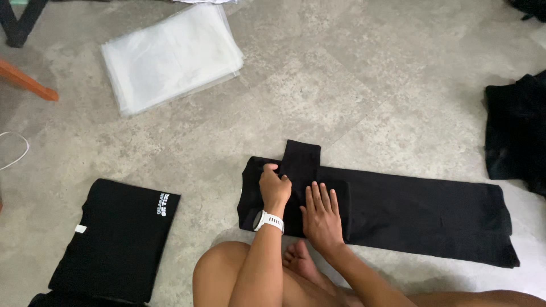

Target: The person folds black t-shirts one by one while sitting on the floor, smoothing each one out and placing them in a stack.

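Grey mottled floor [364, 85] fills the view; you sit on it, bare knees at the near edge.

Long black garment [421, 213] lies flat on the floor right in front of you, folded into a narrow band running from centre to right. Its left end is under your hands; its right end reaches toward the near right, ragged at the edge. A sleeve flap [300, 159] stands out past the far edge of the band, turned across the cloth.

Folded black shirt [114, 241] lies near left, well apart from the band, with a small white print at its far right corner and a white tag on its left side.

Stack of clear plastic bags [170, 54] lies far left, fanned slightly.

Heap of dark clothing [517, 131] sits at the right edge, just beyond the band's far right corner.

Your right hand [321, 213] presses flat on the garment, palm down, fingers spread and straight, gripping nothing.

Your left hand [274, 186] is curled closed on the cloth at the base of the sleeve flap, fingers pinching the fabric. White wristwatch [268, 220] on that wrist.

Orange bar [25, 81] and white cord [17, 149] at far left edge.
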